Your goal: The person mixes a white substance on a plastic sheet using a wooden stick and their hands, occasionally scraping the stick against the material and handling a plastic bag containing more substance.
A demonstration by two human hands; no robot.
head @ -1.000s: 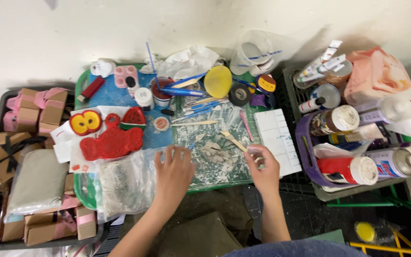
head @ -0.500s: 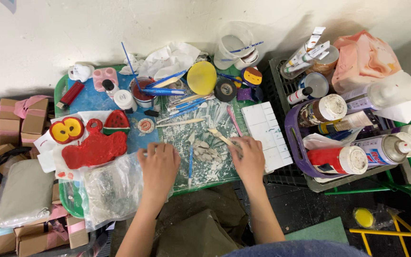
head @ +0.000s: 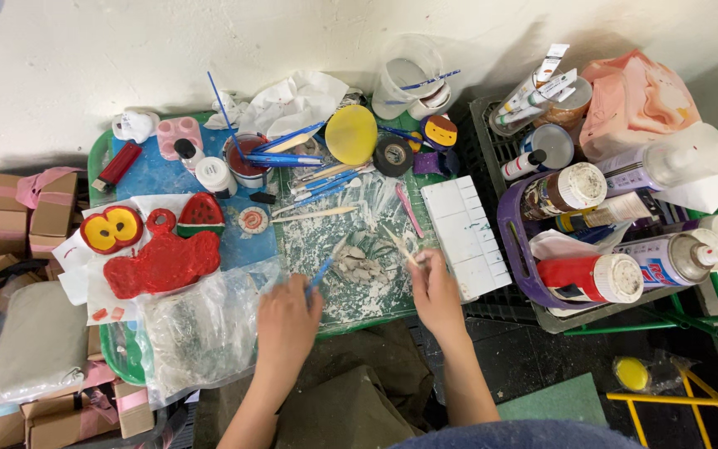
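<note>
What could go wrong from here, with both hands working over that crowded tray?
The left hand holds a blue tool and the right hand a pale stick over grey clay bits; scraps could scatter off the dusty mat. A wide sweep might knock the red paint cup onto the painted red piece.

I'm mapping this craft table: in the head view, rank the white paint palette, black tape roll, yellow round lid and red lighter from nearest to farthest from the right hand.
From the right hand:
1. White paint palette, just right.
2. Black tape roll, above.
3. Yellow round lid, above-left.
4. Red lighter, far left.
</note>
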